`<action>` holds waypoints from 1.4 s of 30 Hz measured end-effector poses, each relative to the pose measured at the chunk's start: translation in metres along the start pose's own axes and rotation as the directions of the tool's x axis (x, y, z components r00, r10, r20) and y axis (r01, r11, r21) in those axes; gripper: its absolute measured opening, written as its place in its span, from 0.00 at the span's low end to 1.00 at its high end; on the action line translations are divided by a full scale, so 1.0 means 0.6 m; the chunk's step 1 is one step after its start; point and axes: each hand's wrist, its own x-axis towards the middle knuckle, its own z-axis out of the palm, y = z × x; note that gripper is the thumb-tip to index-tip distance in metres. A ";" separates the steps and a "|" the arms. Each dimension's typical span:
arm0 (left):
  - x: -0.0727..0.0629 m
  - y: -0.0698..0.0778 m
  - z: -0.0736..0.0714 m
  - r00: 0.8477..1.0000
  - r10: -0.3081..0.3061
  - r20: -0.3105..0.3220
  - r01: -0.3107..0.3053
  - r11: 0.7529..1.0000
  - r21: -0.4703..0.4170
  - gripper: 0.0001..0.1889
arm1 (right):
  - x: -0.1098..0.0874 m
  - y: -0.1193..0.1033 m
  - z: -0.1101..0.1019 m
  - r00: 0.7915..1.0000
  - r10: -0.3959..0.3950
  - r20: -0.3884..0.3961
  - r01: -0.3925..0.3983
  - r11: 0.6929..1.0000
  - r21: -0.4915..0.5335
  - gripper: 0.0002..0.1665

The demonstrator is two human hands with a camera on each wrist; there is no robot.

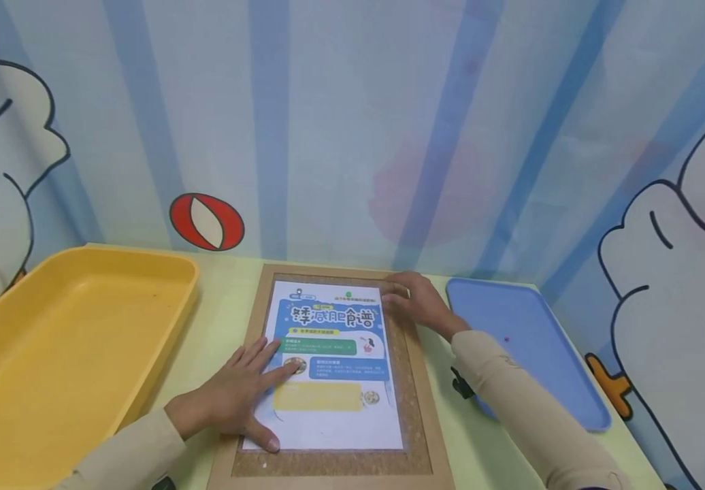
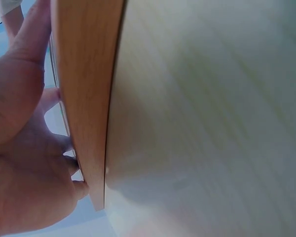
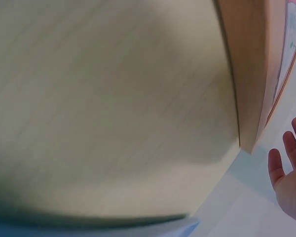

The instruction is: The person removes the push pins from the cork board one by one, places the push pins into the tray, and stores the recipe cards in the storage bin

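Observation:
A wooden picture frame [image 1: 424, 395] lies flat on the table with a printed sheet [image 1: 328, 432] inside its brown border. My left hand [image 1: 230, 395] rests on the sheet's left side, fingers spread and straight. Its palm crosses the left wooden edge, which the left wrist view shows beside the hand [image 2: 24, 143]. At the frame's top right corner is my right hand [image 1: 422, 303], its fingers loosely bent over that corner. In the right wrist view this hand [image 3: 291, 182] has its fingers apart and holds nothing visible. Whether it touches the wood cannot be told.
A deep yellow tray [image 1: 71, 327] stands to the left of the frame. On the right lies a shallow blue tray [image 1: 530, 340], partly behind my right forearm. A curtain [image 1: 340, 136] with blue stripes and cartoon prints hangs along the table's back edge.

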 end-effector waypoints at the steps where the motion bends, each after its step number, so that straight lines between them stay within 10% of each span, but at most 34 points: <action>1: 0.000 0.000 0.001 1.000 0.001 0.000 -0.001 1.000 -0.002 0.62 | 0.004 -0.001 0.003 1.000 0.010 0.008 -0.010 1.000 0.005 0.24; 42: -0.003 -0.003 0.004 1.000 0.019 -0.021 -0.019 1.000 0.011 0.62 | 0.079 -0.055 0.066 0.986 0.068 0.152 -0.053 0.994 -0.097 0.13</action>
